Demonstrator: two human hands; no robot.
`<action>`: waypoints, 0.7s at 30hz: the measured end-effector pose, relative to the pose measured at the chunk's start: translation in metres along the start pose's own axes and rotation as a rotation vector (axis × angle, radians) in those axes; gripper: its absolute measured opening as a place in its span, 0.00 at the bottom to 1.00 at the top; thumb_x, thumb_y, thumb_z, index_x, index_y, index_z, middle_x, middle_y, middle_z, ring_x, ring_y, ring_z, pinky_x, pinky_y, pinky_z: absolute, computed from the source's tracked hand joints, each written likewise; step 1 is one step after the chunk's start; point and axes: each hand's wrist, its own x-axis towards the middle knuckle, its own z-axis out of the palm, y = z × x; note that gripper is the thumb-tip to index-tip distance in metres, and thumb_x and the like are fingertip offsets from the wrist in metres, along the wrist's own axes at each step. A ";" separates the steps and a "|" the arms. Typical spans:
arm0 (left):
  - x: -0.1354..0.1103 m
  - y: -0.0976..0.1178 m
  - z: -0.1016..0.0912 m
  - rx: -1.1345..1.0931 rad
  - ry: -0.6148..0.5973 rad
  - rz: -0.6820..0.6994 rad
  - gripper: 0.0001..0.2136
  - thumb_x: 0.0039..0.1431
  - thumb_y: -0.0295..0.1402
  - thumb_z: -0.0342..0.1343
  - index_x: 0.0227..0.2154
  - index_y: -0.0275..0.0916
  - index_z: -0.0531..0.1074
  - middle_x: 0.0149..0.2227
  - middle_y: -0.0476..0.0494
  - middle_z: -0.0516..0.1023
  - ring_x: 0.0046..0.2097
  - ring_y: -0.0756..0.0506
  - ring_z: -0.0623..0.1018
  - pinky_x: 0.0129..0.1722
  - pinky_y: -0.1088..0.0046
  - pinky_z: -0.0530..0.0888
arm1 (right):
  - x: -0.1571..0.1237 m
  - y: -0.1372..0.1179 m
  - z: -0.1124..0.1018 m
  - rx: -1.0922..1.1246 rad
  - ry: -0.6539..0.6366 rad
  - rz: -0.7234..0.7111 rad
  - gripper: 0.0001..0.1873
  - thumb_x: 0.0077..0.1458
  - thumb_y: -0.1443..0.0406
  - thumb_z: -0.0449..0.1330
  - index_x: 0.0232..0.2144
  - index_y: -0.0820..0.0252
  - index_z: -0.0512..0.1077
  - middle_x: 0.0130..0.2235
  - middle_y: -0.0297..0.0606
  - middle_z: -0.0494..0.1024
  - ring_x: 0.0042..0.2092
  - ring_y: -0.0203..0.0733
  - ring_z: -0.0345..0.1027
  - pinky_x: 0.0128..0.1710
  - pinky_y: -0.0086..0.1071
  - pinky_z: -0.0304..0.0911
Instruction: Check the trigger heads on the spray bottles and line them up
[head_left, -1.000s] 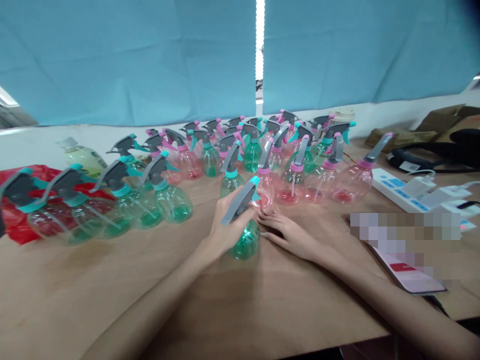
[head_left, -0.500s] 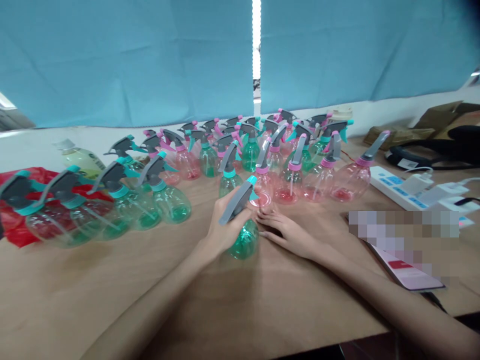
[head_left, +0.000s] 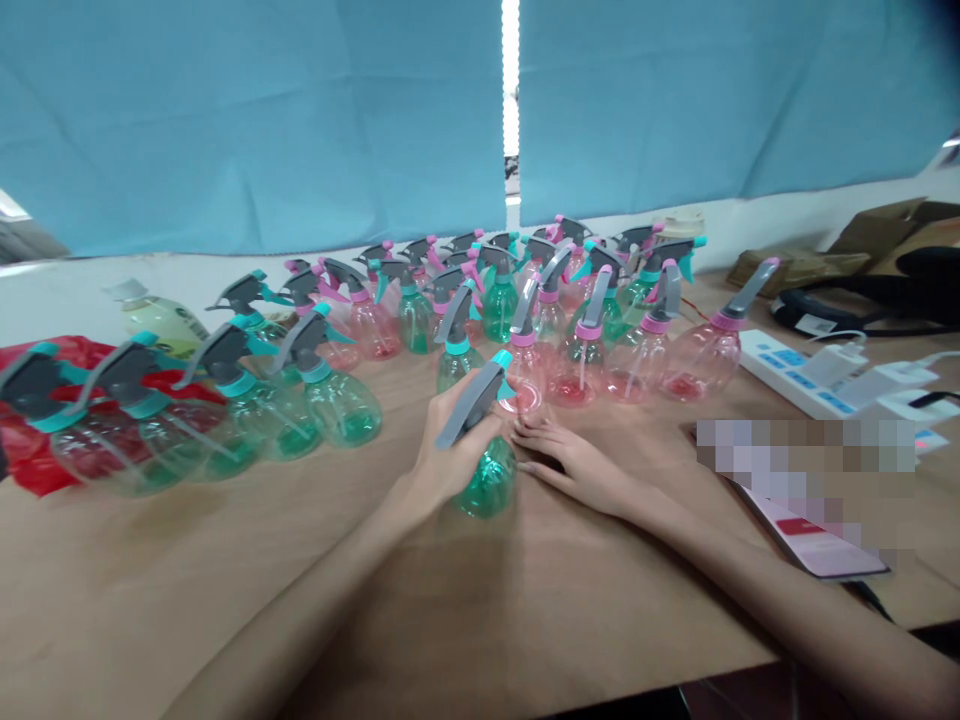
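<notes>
My left hand [head_left: 455, 437] is wrapped round the neck of a green spray bottle [head_left: 487, 482] with a grey and turquoise trigger head. The bottle stands upright on the wooden table [head_left: 585, 610], and its neck is hidden by the fingers. Just to its right, my right hand [head_left: 574, 462] lies on the tabletop with its fingers stretched out, holding nothing. Beyond the fingertips stands a pink spray bottle [head_left: 525, 375] with a pink collar. Another green spray bottle [head_left: 457, 365] is right behind my left hand.
Several green spray bottles [head_left: 341, 410] line the left, by a red plastic bag [head_left: 37, 465]. More pink ones [head_left: 701, 360] stand at right. A power strip [head_left: 795, 375] with plugs, a phone [head_left: 821, 545] and a black cable lie on the right. Blue cloth [head_left: 262, 120] hangs behind.
Almost nothing differs. The view has shifted very slightly, while both hands and the green spray bottle keep their places.
</notes>
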 end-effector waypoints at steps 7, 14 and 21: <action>0.001 0.007 0.000 0.052 0.027 -0.038 0.02 0.48 0.28 0.51 0.27 0.39 0.67 0.27 0.50 0.70 0.32 0.47 0.72 0.35 0.69 0.69 | -0.001 0.001 0.002 0.014 0.021 0.007 0.23 0.64 0.57 0.52 0.59 0.54 0.64 0.59 0.43 0.69 0.62 0.49 0.59 0.62 0.52 0.54; 0.001 0.008 0.000 0.050 0.057 -0.065 0.01 0.48 0.29 0.52 0.25 0.38 0.66 0.26 0.49 0.70 0.31 0.47 0.71 0.32 0.69 0.68 | -0.001 0.000 0.001 0.018 0.024 0.013 0.23 0.63 0.57 0.52 0.58 0.58 0.66 0.59 0.45 0.70 0.62 0.49 0.59 0.62 0.50 0.54; 0.002 0.006 0.000 0.074 0.058 -0.033 0.04 0.49 0.31 0.53 0.28 0.38 0.69 0.29 0.48 0.72 0.36 0.44 0.73 0.35 0.67 0.69 | 0.000 -0.001 0.001 0.014 0.034 0.005 0.23 0.64 0.57 0.52 0.58 0.56 0.65 0.59 0.44 0.70 0.62 0.49 0.59 0.62 0.51 0.54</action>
